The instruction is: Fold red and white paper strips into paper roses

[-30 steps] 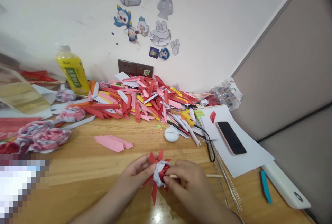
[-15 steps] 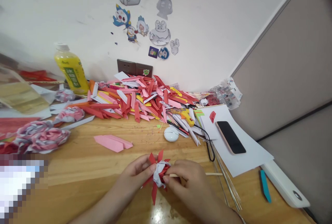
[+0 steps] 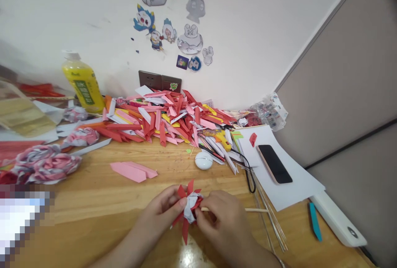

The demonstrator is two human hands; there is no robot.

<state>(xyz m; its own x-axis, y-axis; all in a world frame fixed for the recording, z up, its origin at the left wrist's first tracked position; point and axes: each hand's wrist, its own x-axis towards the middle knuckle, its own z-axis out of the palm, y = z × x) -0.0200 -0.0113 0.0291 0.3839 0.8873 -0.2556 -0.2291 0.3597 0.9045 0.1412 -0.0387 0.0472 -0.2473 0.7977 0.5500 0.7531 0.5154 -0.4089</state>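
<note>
Between my two hands, low in the middle of the head view, is a paper flower [image 3: 190, 208] with red pointed petals around a crumpled white and red centre. My left hand [image 3: 167, 209] pinches its left side between thumb and fingers. My right hand [image 3: 225, 214] is closed round a thin wooden stick [image 3: 257, 210], whose near end points at the flower's centre. The stick's far end comes out to the right of the hand. Whether the right fingertips also press the flower's red paper, I cannot tell. A folded pink paper strip [image 3: 134, 171] lies beyond my left hand.
Folded paper strips [image 3: 161, 115] are heaped along the wall. A yellow glue gun [image 3: 222, 139], a white rounded case [image 3: 204, 160] and a phone [image 3: 274, 163] on white sheets lie beyond my hands. Thin wires [image 3: 269, 218] lie right; paper roses [image 3: 46, 162] and a bottle [image 3: 83, 84] stand left.
Both hands keep their hold on the flower and stick, with only a slight shift of the right fingers. The whole view has slid a little to the left.
</note>
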